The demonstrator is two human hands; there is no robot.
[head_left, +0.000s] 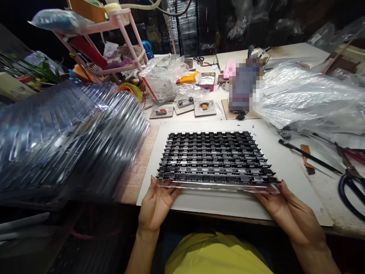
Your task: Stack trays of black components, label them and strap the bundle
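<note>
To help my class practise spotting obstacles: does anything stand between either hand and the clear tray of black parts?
Nothing visible does. The left hand holds the tray at its near left corner, and the right hand holds it at its near right corner.

Yellow shirt (215, 254), black parts (211, 156) in rows, pink rack (124, 36), white board (219, 201)

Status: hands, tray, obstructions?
Left hand and right hand on clear tray's near corners. Tray holds rows of black parts. Ridged plastic stack left, scissors right, neither touching.
</note>
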